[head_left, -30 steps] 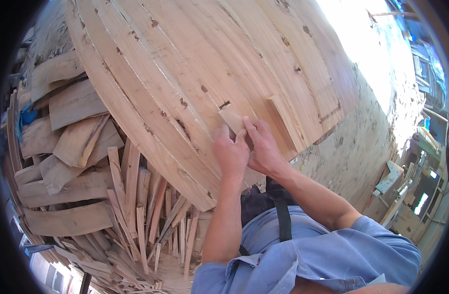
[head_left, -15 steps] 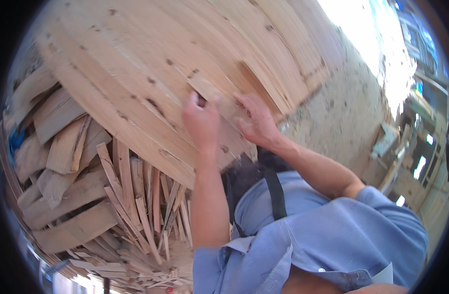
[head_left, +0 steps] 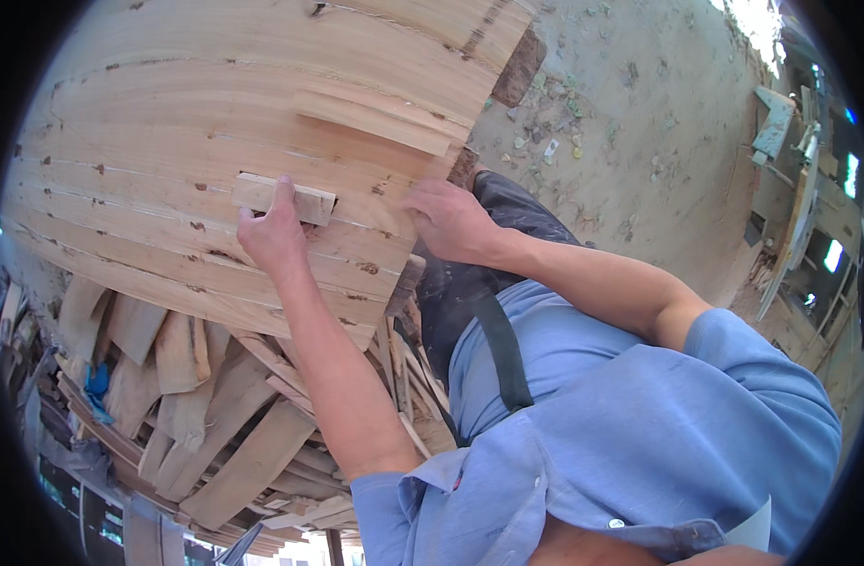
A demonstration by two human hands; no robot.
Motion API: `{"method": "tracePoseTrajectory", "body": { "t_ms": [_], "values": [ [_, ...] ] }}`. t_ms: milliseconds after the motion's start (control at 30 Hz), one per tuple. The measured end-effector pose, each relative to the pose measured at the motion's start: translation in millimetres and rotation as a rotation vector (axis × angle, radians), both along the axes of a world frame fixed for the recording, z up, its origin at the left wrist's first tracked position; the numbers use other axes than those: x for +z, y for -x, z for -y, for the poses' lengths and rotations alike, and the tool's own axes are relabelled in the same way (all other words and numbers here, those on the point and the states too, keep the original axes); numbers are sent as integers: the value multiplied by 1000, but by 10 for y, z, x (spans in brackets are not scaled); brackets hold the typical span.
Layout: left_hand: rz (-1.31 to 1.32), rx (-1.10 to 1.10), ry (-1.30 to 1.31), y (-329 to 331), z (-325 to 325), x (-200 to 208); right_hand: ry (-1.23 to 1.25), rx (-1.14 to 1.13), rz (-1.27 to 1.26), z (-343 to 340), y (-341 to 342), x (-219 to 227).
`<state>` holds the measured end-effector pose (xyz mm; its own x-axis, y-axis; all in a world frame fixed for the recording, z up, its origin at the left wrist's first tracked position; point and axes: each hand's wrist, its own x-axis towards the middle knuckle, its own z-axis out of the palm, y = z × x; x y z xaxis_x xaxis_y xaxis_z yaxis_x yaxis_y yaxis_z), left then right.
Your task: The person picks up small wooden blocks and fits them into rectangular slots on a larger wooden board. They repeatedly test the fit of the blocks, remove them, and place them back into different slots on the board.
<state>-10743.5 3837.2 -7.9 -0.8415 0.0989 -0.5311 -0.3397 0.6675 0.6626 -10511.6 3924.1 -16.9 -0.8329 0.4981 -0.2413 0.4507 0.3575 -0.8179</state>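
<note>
A broad panel of pale planks [head_left: 149,108], marked with dark knots and seams, lies in front of me. My left hand [head_left: 276,236] is closed on a short wooden block [head_left: 309,203], with fingers over its top and near side. The block rests on or just above the panel; a dark gap shows under its right end. My right hand [head_left: 456,224] is apart from the block, by the panel's near right edge. Its fingers are bent and smeared, and nothing shows in them. Farther back, a longer wooden strip [head_left: 375,123] lies on the panel.
A heap of rough boards and offcuts [head_left: 243,443] lies below the panel at left. Brick-like blocks [head_left: 522,71] show under the panel's right edge. Dusty ground with litter [head_left: 621,141] stretches to the right, with stacked timber [head_left: 790,226] beyond.
My view has turned, so the panel appears rotated. My right hand has moved away from the block toward the panel's edge, while my left hand keeps hold of the block.
</note>
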Motion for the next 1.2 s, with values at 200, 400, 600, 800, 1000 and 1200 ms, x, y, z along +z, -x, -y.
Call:
{"method": "tracePoseTrajectory", "body": {
  "t_ms": [200,400,600,800,1000,1200],
  "values": [
    [5,42,-29,-5,23,-25,43,-57,-65,-87,-137,74],
    [33,11,7,-1,50,-43,92,-139,-116,-408,-116,338],
    [25,4,-10,-4,77,-42,-234,-237,-238,-1000,387,171],
    [-54,-47,53,25,136,-152,-500,-271,-240,-1391,777,-121],
    [-168,-53,150,-35,10,62,-641,-199,-157,-1346,868,-237],
    [-232,-10,156,-155,-15,172,-733,-139,-83,-1299,912,-280]
  ]
}}
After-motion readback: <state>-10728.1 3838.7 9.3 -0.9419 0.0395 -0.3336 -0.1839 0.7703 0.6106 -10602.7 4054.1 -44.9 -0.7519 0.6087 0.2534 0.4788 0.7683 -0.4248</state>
